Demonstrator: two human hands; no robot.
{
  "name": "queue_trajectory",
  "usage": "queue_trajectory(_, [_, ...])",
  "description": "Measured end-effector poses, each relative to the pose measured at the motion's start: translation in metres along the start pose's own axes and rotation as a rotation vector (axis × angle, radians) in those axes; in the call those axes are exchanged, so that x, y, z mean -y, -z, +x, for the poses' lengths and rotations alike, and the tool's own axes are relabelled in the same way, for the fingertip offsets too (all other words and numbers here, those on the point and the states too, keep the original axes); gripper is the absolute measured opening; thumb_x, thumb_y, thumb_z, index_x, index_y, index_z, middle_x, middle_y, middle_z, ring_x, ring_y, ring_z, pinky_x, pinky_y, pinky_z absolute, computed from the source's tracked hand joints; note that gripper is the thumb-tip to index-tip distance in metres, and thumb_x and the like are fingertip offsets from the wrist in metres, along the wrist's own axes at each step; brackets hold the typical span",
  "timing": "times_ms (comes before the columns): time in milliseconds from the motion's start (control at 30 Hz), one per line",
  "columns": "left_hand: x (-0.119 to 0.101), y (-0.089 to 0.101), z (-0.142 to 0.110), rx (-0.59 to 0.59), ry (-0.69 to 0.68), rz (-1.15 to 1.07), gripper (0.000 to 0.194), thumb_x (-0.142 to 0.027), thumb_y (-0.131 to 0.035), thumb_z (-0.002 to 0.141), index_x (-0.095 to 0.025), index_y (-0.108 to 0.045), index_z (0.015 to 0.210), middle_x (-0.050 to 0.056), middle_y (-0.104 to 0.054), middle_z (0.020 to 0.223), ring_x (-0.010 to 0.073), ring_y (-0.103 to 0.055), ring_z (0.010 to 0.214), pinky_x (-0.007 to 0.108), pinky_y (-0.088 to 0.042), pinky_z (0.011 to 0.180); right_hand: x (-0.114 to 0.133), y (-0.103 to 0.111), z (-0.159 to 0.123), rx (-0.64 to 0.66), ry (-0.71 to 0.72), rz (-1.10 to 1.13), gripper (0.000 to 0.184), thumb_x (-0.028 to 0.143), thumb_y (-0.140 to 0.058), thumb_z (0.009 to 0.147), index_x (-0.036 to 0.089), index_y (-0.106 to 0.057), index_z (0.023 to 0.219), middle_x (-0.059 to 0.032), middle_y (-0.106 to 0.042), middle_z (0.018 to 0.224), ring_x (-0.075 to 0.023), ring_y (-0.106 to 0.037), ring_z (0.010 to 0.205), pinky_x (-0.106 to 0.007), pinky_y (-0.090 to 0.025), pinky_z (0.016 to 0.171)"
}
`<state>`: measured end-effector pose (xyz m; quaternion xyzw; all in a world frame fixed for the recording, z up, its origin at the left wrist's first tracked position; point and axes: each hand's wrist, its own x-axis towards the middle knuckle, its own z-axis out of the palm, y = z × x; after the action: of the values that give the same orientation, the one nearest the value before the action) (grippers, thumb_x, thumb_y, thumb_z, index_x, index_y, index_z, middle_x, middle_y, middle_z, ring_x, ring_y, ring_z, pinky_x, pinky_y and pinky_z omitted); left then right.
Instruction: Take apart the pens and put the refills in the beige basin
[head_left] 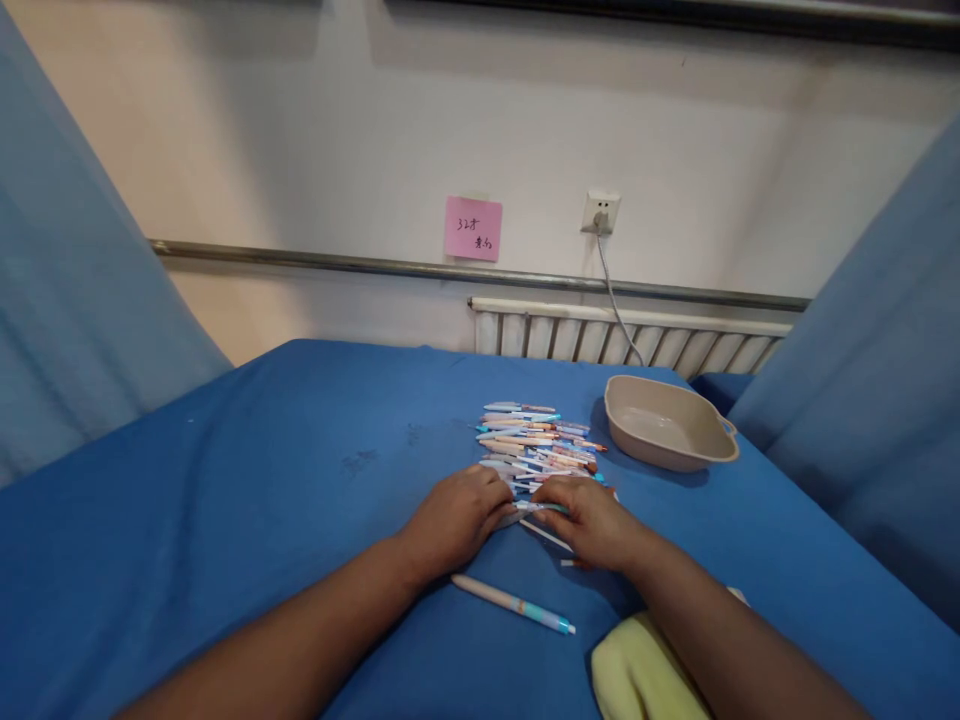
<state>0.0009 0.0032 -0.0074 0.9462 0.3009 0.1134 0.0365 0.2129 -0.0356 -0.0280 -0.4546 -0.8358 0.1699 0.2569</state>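
Both my hands are at the near edge of a pile of pens lying roughly side by side on a blue cloth. My left hand has its fingers closed on the left end of a pen. At that pen's other end, the fingers of my right hand are closed too. Beneath and beside my right hand, a thin white pen lies aslant, partly hidden. Closer to me, a single beige and blue pen rests apart from the pile.
A beige plastic basin stands right of the pile. Under my right forearm lies a yellow-green cloth. The blue cloth covers the whole surface. Behind it are a radiator, a plugged socket and a pink note.
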Motion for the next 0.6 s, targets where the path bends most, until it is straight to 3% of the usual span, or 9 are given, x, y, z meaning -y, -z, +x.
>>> queue_trajectory(167, [0.013, 0.019, -0.001, 0.080, 0.081, 0.071, 0.018, -0.026, -0.047, 0.091, -0.017, -0.061, 0.082, 0.006, -0.065, 0.082, 0.0218, -0.057, 0.078, 0.028, -0.039, 0.067, -0.017, 0.006, -0.002, 0.016, -0.048, -0.061, 0.016, 0.024, -0.054, 0.087, 0.019, -0.065, 0.097, -0.0048, -0.069, 0.095, -0.0177, -0.061, 0.090, -0.026, -0.042, 0.079])
queue_trajectory(300, [0.018, 0.034, -0.003, 0.130, 0.113, -0.004, 0.019, -0.025, -0.047, 0.090, -0.018, -0.062, 0.082, 0.005, -0.066, 0.082, 0.0199, -0.058, 0.076, 0.026, -0.039, 0.065, -0.027, 0.012, -0.005, 0.028, -0.110, -0.167, 0.016, 0.023, -0.055, 0.086, 0.018, -0.066, 0.097, -0.0070, -0.068, 0.096, -0.0188, -0.060, 0.090, -0.028, -0.042, 0.081])
queue_trajectory(500, [0.003, 0.027, -0.005, 0.205, 0.061, -0.062, 0.015, -0.028, -0.051, 0.088, -0.019, -0.063, 0.083, 0.003, -0.067, 0.083, 0.0192, -0.059, 0.075, 0.026, -0.039, 0.067, -0.023, 0.010, -0.004, -0.018, -0.117, -0.198, 0.017, 0.024, -0.056, 0.085, 0.017, -0.064, 0.098, -0.0076, -0.066, 0.094, -0.0184, -0.060, 0.087, -0.028, -0.043, 0.078])
queue_trajectory(600, [-0.002, 0.024, -0.004, 0.163, 0.076, -0.013, 0.011, -0.027, -0.055, 0.086, -0.019, -0.063, 0.089, 0.005, -0.066, 0.089, 0.0216, -0.058, 0.082, 0.029, -0.040, 0.073, -0.022, 0.011, -0.003, -0.065, -0.086, -0.191, 0.016, 0.021, -0.051, 0.088, 0.018, -0.063, 0.099, -0.0071, -0.067, 0.097, -0.0176, -0.060, 0.091, -0.028, -0.042, 0.081])
